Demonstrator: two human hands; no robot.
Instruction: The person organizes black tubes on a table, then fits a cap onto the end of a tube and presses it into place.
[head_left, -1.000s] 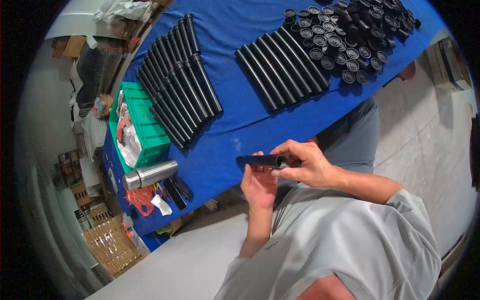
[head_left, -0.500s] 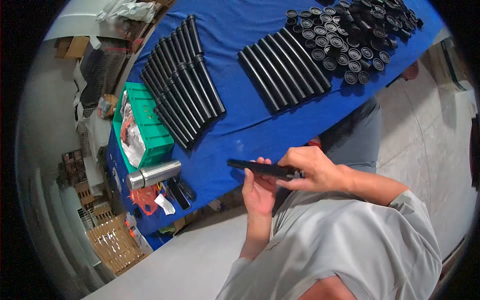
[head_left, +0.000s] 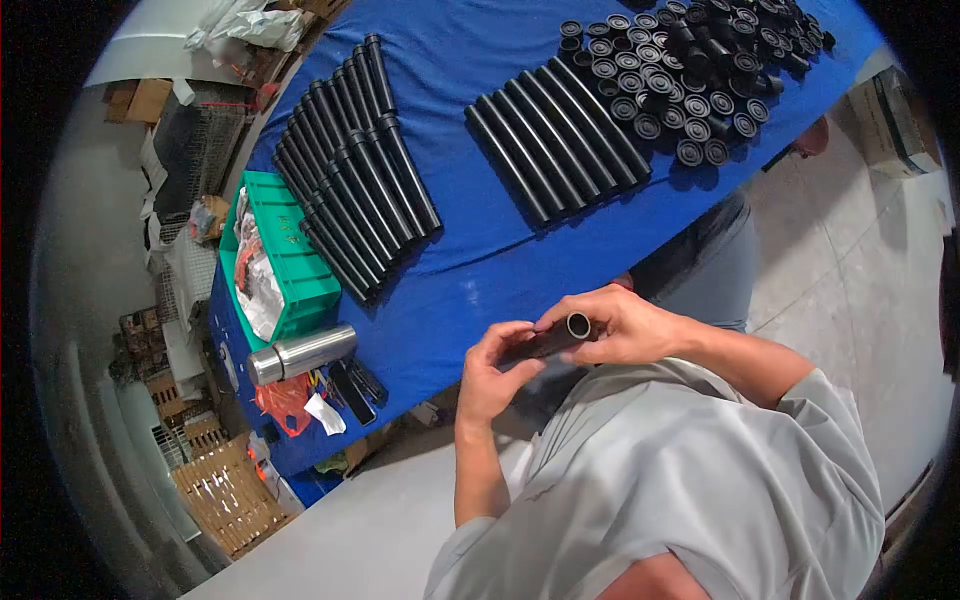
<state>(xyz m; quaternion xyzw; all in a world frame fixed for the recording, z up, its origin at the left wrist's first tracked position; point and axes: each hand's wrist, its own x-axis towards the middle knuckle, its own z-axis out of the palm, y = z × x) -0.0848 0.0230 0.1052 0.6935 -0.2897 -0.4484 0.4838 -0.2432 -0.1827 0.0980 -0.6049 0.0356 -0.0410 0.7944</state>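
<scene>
A short black tube point(head_left: 552, 342) is held between my two hands in front of my body, its round open end facing up toward me. My left hand point(head_left: 492, 372) curls its fingers and thumb around the far-left end, which it partly hides. Close to the open end, my right hand point(head_left: 632, 326) grips the tube with thumb below and fingers above. On the blue cloth beyond lie a row of plain black tubes point(head_left: 555, 140) and, to the left, rows of black tubes with collared ends point(head_left: 350, 165).
Many round black ribbed caps point(head_left: 690, 100) crowd the table's far right. At left stand a green crate point(head_left: 305, 265) and a steel flask point(head_left: 305, 352), near a phone point(head_left: 352, 392) and red plastic bag point(head_left: 285, 403). A cardboard box point(head_left: 895, 122) sits on the floor at right.
The tube has turned so its open end now faces the camera. My left hand moved slightly left, its fingers closing from a flat, open palm around the tube's end.
</scene>
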